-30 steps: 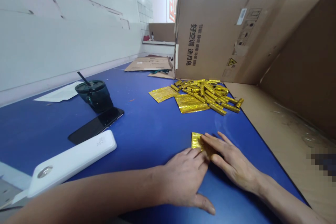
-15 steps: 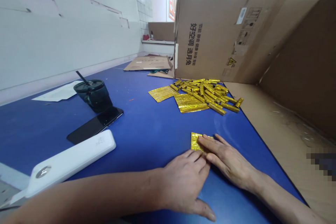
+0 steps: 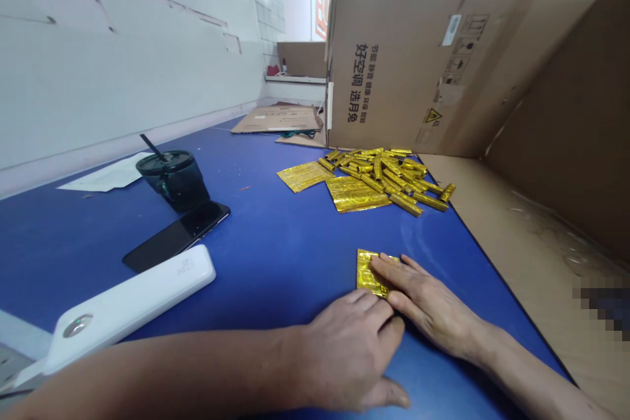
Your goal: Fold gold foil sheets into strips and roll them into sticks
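Observation:
A piece of shiny gold foil paper (image 3: 367, 272) lies on the blue table in front of me. My right hand (image 3: 428, 302) rests flat across its right part, fingers stretched out, hiding much of it. At the foil's near edge is my left hand (image 3: 352, 351), palm down, its thumb stuck out to the side and its other fingers bent. Those fingertips are hidden, so whether they touch the foil does not show. Farther back, a heap of rolled gold foil tubes (image 3: 394, 177) sits beside two flat gold foil sheets (image 3: 357, 193).
On the left stand a dark lidded cup (image 3: 174, 180) with a straw, a black phone (image 3: 177, 236) and a long white device (image 3: 132, 308). White paper (image 3: 105, 174) lies behind the cup. A large cardboard box (image 3: 394, 65) rises at the back right, with cardboard along the table's right edge.
My left hand has slid slightly toward me and to the right, uncovering more of the foil's near edge. My right hand stays in place on the foil.

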`<action>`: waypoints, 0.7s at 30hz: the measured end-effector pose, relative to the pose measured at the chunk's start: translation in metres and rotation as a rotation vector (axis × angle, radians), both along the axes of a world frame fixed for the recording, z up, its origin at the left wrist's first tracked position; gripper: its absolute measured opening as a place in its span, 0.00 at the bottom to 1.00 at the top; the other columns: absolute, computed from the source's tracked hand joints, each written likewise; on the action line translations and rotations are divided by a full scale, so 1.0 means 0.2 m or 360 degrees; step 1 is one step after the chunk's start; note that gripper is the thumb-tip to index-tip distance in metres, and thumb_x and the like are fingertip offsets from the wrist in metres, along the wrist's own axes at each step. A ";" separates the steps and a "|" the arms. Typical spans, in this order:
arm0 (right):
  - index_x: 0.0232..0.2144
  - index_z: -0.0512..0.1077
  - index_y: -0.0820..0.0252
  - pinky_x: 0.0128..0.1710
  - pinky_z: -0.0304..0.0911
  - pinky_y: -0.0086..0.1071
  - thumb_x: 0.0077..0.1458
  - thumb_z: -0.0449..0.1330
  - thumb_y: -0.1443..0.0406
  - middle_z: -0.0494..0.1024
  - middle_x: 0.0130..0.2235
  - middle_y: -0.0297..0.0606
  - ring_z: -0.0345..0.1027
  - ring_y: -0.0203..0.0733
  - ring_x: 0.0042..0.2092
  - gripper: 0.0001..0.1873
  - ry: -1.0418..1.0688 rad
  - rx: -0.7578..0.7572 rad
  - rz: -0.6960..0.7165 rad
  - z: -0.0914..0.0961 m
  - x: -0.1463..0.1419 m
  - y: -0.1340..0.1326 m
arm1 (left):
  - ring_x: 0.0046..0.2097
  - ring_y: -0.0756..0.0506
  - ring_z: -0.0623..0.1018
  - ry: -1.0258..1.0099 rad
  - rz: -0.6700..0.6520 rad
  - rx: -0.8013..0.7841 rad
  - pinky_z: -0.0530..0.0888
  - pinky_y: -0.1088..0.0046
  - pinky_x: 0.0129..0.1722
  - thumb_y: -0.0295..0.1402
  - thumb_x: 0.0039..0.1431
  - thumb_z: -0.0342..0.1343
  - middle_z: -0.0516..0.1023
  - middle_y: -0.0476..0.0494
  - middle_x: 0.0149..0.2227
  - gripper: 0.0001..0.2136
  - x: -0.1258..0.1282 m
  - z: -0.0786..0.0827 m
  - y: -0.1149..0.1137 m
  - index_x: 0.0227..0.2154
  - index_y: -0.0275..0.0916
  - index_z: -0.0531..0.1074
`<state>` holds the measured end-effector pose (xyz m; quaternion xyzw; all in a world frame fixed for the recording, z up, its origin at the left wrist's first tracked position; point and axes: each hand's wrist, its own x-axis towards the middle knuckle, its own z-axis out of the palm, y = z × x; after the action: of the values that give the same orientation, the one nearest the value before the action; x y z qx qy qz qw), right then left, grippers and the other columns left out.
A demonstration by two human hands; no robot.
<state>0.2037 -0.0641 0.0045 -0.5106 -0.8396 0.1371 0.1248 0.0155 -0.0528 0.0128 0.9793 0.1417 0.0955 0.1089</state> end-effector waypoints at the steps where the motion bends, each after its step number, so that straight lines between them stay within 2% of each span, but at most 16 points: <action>1: 0.56 0.51 0.60 0.55 0.42 0.49 0.57 0.43 0.56 0.59 0.56 0.43 0.47 0.46 0.57 0.26 0.0013 0.0004 0.0003 0.00 0.00 0.00 | 0.46 0.41 0.65 -0.0025 0.0029 -0.0009 0.59 0.67 0.50 0.49 0.49 0.49 0.67 0.38 0.43 0.27 0.00 0.00 0.00 0.46 0.32 0.61; 4: 0.57 0.46 0.59 0.55 0.41 0.50 0.57 0.41 0.56 0.57 0.56 0.43 0.48 0.45 0.57 0.27 0.0083 0.0023 0.0011 0.00 0.01 0.00 | 0.49 0.41 0.63 -0.0047 0.0113 -0.0011 0.57 0.67 0.51 0.49 0.48 0.50 0.65 0.37 0.46 0.30 0.00 -0.01 0.01 0.48 0.31 0.59; 8: 0.58 0.41 0.57 0.55 0.40 0.50 0.58 0.40 0.57 0.55 0.57 0.41 0.47 0.44 0.57 0.27 0.0143 0.0005 0.0038 -0.01 0.03 0.00 | 0.51 0.40 0.61 0.0045 0.0078 0.0010 0.57 0.66 0.52 0.52 0.47 0.48 0.63 0.36 0.49 0.34 0.00 -0.02 0.03 0.52 0.31 0.55; 17: 0.58 0.41 0.58 0.56 0.38 0.50 0.58 0.39 0.56 0.54 0.58 0.42 0.45 0.43 0.58 0.28 0.0119 -0.0025 0.0034 -0.01 0.04 0.00 | 0.51 0.39 0.61 0.0037 0.0074 -0.0020 0.56 0.65 0.51 0.51 0.49 0.47 0.64 0.37 0.49 0.33 0.00 -0.02 0.03 0.52 0.32 0.55; 21: 0.58 0.39 0.56 0.56 0.38 0.51 0.58 0.40 0.56 0.53 0.58 0.40 0.44 0.43 0.58 0.28 0.0127 -0.0013 0.0050 -0.01 0.04 0.00 | 0.51 0.40 0.61 0.0023 0.0051 -0.0027 0.56 0.64 0.52 0.50 0.48 0.48 0.62 0.39 0.50 0.32 0.00 -0.01 0.03 0.53 0.35 0.54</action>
<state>0.2107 -0.0638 0.0035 -0.4920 -0.8413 0.1628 0.1539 0.0157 -0.0477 0.0105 0.9766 0.1589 0.0888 0.1146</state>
